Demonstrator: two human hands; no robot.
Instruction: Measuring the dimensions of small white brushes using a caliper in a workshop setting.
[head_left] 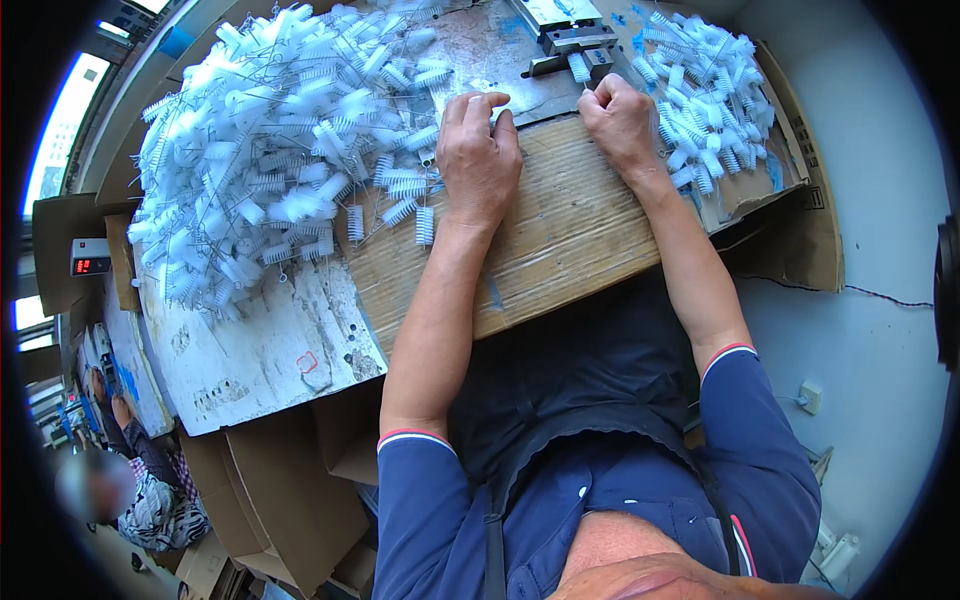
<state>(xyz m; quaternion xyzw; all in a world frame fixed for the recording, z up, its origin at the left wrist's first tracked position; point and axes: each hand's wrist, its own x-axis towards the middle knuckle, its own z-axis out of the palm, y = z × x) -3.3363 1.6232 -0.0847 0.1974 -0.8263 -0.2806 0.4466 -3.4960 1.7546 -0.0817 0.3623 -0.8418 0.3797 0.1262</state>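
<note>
Right at the small metal fixture (572, 42) on the far side of the bench, a single white bristle brush (579, 67) stands with its short bristled body just below the fixture's dark block. The right hand (622, 122) sits just beside it, fingers curled tightly into a narrow pinch whose tips reach the brush's lower end; whether they actually grip its wire stem cannot be told. To the left of the fixture, the left hand (480, 155) rests palm down with fingers bent and close together, its fingertips at the edge of a scuffed metal plate (480, 50); what, if anything, lies under them is hidden. Both hands lie on a worn wooden board (560, 235) that runs from below the fixture toward the person's body. Far to the left of the fixture spreads a large heap of white brushes (270, 140) with thin wire stems, a few loose ones trailing to just beside the left hand. On the right of the fixture a smaller pile of brushes (705, 95) lies on brown cardboard (745, 190), touching the right wrist. Nearer the body, left of the board, the stained white tabletop (260, 350) shows, with cardboard boxes (290, 490) below it.
</note>
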